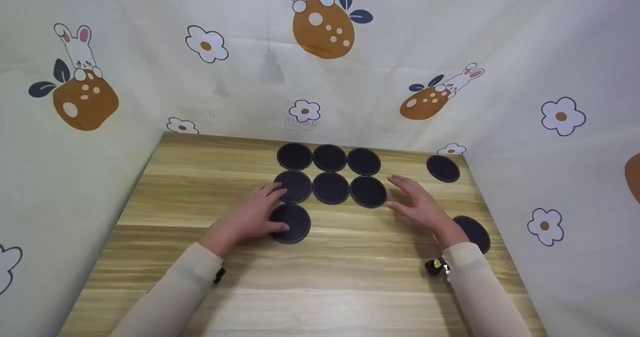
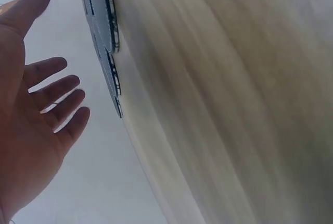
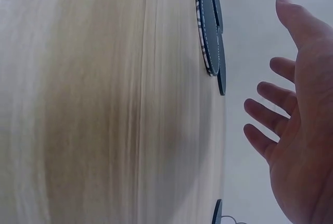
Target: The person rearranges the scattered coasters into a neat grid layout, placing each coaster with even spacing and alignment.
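Note:
Round black coasters with stitched rims lie on the wooden table in the head view. Three form a back row, with the middle one (image 1: 329,157) between two others. Below them is a second row of three, ending in a right-hand coaster (image 1: 369,191). A single front coaster (image 1: 295,224) sits under the left end. Over the left edges of that coaster and the one behind it, my left hand (image 1: 245,217) is held with fingers spread, gripping nothing. My right hand (image 1: 422,207) hovers just right of the second row, thumb and fingers apart, holding nothing.
Two separate coasters lie at the right: one at the back corner (image 1: 443,168), and one (image 1: 474,233) partly behind my right wrist. A patterned cloth (image 1: 240,92) with rabbits and flowers hangs around the table's back and sides. Wood-grain tabletop (image 1: 310,287) extends in front.

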`<state>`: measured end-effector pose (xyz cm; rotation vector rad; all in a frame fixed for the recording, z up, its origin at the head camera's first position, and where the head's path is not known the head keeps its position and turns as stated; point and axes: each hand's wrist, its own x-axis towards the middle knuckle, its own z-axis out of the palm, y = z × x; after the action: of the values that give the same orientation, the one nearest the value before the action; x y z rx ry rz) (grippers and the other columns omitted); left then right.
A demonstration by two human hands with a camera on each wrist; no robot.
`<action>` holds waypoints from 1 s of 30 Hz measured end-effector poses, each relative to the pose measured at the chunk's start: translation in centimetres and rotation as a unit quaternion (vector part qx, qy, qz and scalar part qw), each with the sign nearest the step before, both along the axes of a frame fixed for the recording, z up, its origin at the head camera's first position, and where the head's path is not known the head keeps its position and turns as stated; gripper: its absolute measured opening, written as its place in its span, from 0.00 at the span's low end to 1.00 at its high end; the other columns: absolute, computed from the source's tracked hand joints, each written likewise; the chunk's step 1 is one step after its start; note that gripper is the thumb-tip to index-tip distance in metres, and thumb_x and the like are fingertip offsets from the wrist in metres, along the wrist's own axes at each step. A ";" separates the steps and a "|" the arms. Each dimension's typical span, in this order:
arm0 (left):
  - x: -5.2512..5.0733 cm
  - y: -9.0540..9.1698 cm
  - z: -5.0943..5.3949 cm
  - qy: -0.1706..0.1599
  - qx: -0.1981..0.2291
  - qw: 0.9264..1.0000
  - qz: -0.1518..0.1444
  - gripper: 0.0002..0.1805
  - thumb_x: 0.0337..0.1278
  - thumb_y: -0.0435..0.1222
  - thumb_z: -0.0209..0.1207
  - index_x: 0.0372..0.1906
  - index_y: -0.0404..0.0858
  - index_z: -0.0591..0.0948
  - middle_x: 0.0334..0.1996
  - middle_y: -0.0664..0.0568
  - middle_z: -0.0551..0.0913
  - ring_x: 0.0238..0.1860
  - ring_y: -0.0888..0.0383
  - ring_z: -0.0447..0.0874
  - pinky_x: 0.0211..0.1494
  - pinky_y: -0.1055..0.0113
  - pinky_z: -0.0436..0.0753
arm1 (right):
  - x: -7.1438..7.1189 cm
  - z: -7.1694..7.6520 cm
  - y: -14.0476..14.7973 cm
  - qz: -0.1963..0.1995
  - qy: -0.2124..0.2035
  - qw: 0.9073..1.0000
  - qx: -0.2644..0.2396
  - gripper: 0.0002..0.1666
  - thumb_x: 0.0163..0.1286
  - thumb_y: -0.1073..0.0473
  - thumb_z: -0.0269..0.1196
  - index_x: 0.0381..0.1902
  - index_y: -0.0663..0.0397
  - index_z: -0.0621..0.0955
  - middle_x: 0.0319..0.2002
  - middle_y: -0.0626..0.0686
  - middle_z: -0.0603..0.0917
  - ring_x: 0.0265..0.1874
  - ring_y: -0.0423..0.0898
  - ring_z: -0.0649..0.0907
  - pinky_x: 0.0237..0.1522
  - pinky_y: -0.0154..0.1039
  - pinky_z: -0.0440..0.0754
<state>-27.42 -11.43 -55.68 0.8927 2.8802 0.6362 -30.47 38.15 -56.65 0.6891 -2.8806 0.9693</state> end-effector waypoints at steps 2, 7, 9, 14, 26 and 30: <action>-0.6 -0.1 -0.2 -0.010 -0.013 1.000 -0.009 0.56 0.62 0.62 0.75 0.85 0.34 0.68 0.85 0.36 0.62 0.83 0.31 0.61 0.81 0.33 0.67 | 0.1 0.0 0.0 0.000 -0.003 1.000 -0.006 0.46 0.76 0.46 0.75 0.84 0.52 0.72 0.83 0.60 0.70 0.83 0.64 0.66 0.82 0.66 0.61; -2.1 -1.2 -1.1 -0.046 -0.031 0.998 -0.019 0.62 0.60 0.67 0.73 0.89 0.38 0.62 0.89 0.38 0.55 0.86 0.29 0.53 0.84 0.31 0.59 | 0.6 -0.3 -0.1 0.004 -0.008 1.000 -0.011 0.45 0.75 0.46 0.75 0.83 0.53 0.73 0.82 0.60 0.71 0.83 0.64 0.67 0.83 0.66 0.61; -2.5 -1.7 -1.3 -0.060 -0.033 0.998 -0.017 0.63 0.60 0.67 0.73 0.89 0.40 0.61 0.89 0.40 0.54 0.87 0.30 0.51 0.84 0.31 0.57 | 0.8 -0.3 -0.1 0.003 -0.012 1.000 -0.014 0.45 0.76 0.47 0.75 0.83 0.54 0.73 0.82 0.60 0.71 0.82 0.65 0.68 0.82 0.66 0.62; -3.0 -2.4 -1.7 -0.072 -0.030 0.997 -0.020 0.64 0.59 0.69 0.72 0.90 0.42 0.60 0.90 0.42 0.52 0.87 0.30 0.51 0.84 0.30 0.57 | 1.3 -0.5 0.0 0.003 -0.027 0.999 -0.035 0.43 0.76 0.51 0.75 0.82 0.56 0.73 0.80 0.61 0.74 0.75 0.66 0.77 0.78 0.65 0.71; -3.5 -2.1 -1.7 -0.077 -0.059 0.995 -0.021 0.65 0.56 0.70 0.73 0.90 0.44 0.60 0.91 0.45 0.51 0.88 0.33 0.50 0.85 0.31 0.55 | 2.4 -0.5 0.5 0.005 -0.010 0.999 -0.046 0.40 0.76 0.55 0.75 0.80 0.58 0.75 0.75 0.59 0.80 0.68 0.66 0.82 0.73 0.65 0.75; -3.5 -1.9 -1.6 -0.081 -0.056 0.995 -0.024 0.64 0.56 0.67 0.75 0.89 0.42 0.61 0.90 0.44 0.52 0.88 0.33 0.49 0.84 0.28 0.54 | 2.7 -0.3 0.8 0.001 -0.023 0.998 -0.053 0.39 0.77 0.54 0.74 0.80 0.59 0.75 0.73 0.62 0.81 0.67 0.65 0.82 0.73 0.65 0.75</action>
<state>-30.92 -13.32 -57.23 0.8503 2.7108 0.5104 -27.76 38.94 -56.98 0.6700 -2.8420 1.1431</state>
